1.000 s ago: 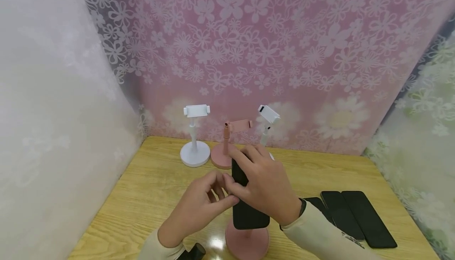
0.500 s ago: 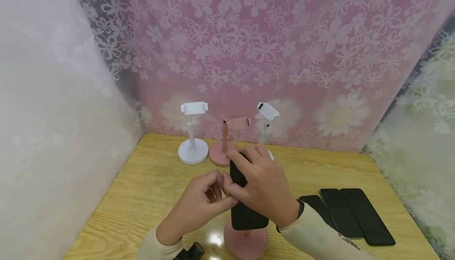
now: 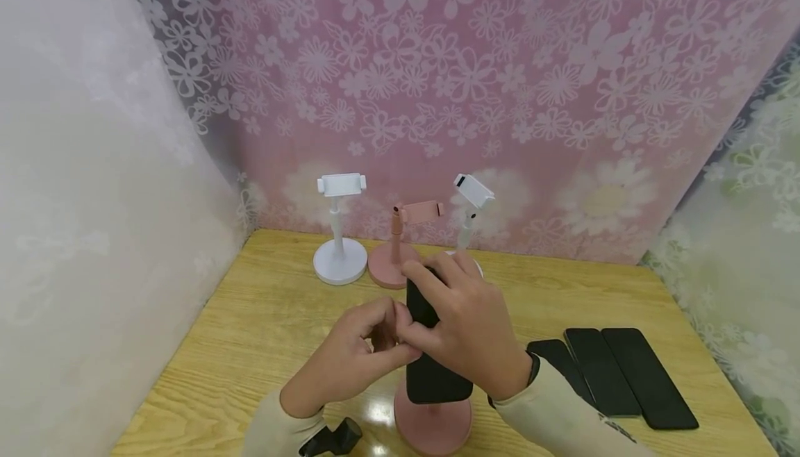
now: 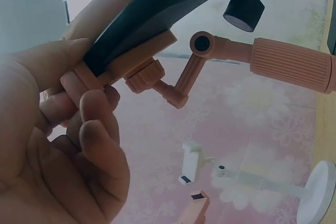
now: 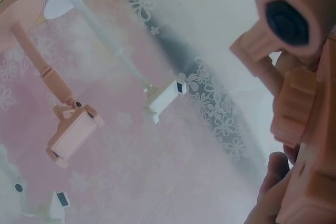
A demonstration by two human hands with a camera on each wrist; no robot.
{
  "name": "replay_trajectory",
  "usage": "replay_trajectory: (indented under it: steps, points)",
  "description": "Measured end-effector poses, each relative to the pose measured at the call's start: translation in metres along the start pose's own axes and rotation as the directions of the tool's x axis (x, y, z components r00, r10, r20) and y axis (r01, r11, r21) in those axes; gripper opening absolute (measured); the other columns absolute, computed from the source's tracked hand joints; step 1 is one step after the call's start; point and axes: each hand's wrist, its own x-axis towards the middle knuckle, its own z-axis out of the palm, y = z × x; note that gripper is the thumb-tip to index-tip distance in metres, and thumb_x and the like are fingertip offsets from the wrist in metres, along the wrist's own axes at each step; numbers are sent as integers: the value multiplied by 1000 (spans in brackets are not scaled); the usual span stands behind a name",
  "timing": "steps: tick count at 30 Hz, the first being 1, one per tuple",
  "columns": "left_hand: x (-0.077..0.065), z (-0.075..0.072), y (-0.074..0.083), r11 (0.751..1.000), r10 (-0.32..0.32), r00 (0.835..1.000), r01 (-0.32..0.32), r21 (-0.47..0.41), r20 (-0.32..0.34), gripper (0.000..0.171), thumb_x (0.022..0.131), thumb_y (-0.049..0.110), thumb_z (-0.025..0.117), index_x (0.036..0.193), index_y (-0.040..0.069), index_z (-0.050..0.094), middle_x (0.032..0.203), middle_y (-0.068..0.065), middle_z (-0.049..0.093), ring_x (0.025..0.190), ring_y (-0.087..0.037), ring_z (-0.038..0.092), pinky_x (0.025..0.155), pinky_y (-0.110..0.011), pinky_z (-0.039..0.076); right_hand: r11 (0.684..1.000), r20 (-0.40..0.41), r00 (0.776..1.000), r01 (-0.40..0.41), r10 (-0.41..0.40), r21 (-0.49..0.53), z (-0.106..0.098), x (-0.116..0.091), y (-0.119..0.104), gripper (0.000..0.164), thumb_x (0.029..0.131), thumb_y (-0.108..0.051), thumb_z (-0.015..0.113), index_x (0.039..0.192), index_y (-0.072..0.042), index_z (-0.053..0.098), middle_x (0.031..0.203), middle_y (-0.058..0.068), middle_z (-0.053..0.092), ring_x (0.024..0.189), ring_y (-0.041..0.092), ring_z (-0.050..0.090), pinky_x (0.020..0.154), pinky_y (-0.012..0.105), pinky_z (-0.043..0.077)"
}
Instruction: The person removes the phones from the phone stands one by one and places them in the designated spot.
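A black smartphone is tilted in the clamp of a pink phone stand near the table's front. My right hand grips the phone from above, fingers over its top and thumb at its left edge. On the phone's left side, my left hand pinches the clamp's end piece between thumb and fingers. Behind the clamp, its round knob and jointed arm show in the left wrist view. The right hand covers part of the phone's face in the head view.
At the back stand a white phone stand, a pink one and another white one, partly hidden by my right hand. Several black phones lie flat at the right. Floral cloth hangs behind the wooden table.
The head view has shifted slightly. Both hands keep their hold on the phone and the clamp's end, with hardly any visible movement.
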Motion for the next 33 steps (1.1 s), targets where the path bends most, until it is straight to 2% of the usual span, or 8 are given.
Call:
replay_trajectory:
  steps: [7,12,17,21,26,33]
  points:
    - [2,-2,-6,998,60,998,-60,-23,5,20,96,1,71,91,14,57,76,0,52,55,-5,39,53,-19,38,999,-5,999,34,-34,-19,1,4,-1,32,82,-23,68,112,-15,70,94,3,61,76,23,48,44,25,33]
    - [2,-6,-9,997,67,998,-66,-46,12,26,95,-1,71,86,15,53,80,0,55,53,-6,35,52,-20,36,998,30,998,50,-49,-33,1,6,0,31,82,-23,69,112,-15,69,94,4,61,74,23,48,45,26,35]
    - [-2,-11,-9,996,46,998,-43,-78,33,29,94,-3,73,85,15,52,82,-1,58,52,-6,33,49,-22,33,999,51,997,51,-50,-19,2,6,1,33,82,-23,71,114,-16,70,95,4,61,76,22,49,45,26,35]
    - [-1,-13,-9,997,29,998,-24,-79,51,27,93,-2,74,86,14,53,79,0,54,51,-6,33,48,-23,32,999,44,999,27,-28,28,1,5,2,35,80,-21,72,115,-14,72,96,4,62,78,22,49,49,28,38]
    - [1,-12,-9,995,36,997,-28,-100,74,31,92,-4,75,85,14,51,77,-2,49,51,-9,33,49,-23,32,994,30,1000,-8,5,113,-2,3,4,36,79,-17,73,115,-13,73,99,3,64,81,21,52,61,33,44]
    - [0,-12,-11,991,25,998,-17,-132,62,24,93,-1,74,89,11,54,77,-2,50,51,-14,34,49,-24,33,985,3,1000,-19,18,170,-2,4,5,35,81,-18,71,115,-12,72,97,2,64,77,17,49,60,32,41]
